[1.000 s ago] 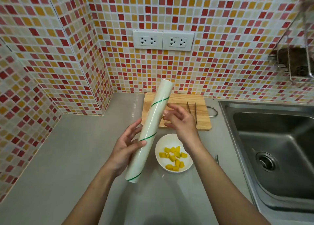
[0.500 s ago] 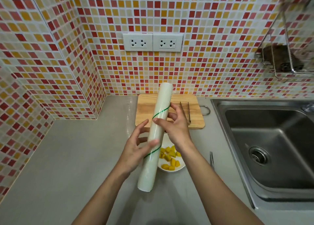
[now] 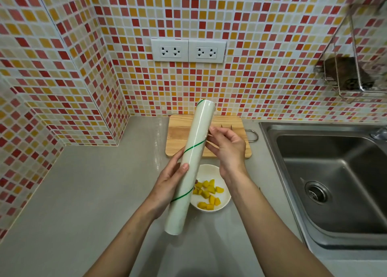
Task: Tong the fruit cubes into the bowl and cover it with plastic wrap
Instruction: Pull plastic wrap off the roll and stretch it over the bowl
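Observation:
A long white roll of plastic wrap (image 3: 191, 163) with green stripes is held tilted above the counter. My left hand (image 3: 169, 181) grips its lower half, thumb on top. My right hand (image 3: 227, 149) is at the roll's upper right side, fingertips picking at the film edge. Below the roll sits a white bowl (image 3: 225, 201) with several yellow fruit cubes (image 3: 208, 193); the roll hides the bowl's left part. The tongs (image 3: 227, 126) lie on the wooden cutting board (image 3: 180, 136), mostly hidden behind my right hand.
A steel sink (image 3: 335, 184) fills the right side. A wire rack (image 3: 354, 73) hangs on the tiled wall above it. Two wall sockets (image 3: 188, 50) sit over the board. Grey counter (image 3: 83, 193) extends to the left corner.
The roll has tilted slightly more upright and shifted right over the bowl. My right hand moved from lying across the roll to its right side, fingertips at the film edge.

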